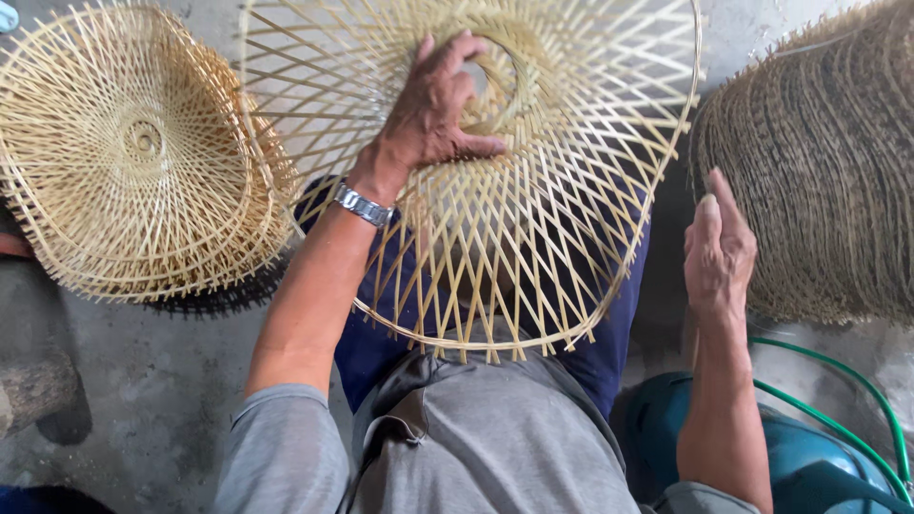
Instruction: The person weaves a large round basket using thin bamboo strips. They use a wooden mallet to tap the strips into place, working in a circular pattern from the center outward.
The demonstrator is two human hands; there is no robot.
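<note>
Head view looks down on a round, open-lattice frame of pale bamboo strips (533, 238) resting across the person's lap, at the centre of the scene. Left hand (433, 105) lies on the frame's far part, fingers curled over its small woven centre ring (509, 81), gripping it. A silver wristwatch (363, 205) sits on that wrist. Right hand (719, 247) hovers off the frame's right edge, fingers straight and together, holding nothing. At far left lies a stack of similar pale bamboo frames (133, 162). At far right stands a dome-shaped pile of darker brown woven pieces (828, 162). Near right, a green hose (838, 376) curves beside a blue rounded container (809, 466).
</note>
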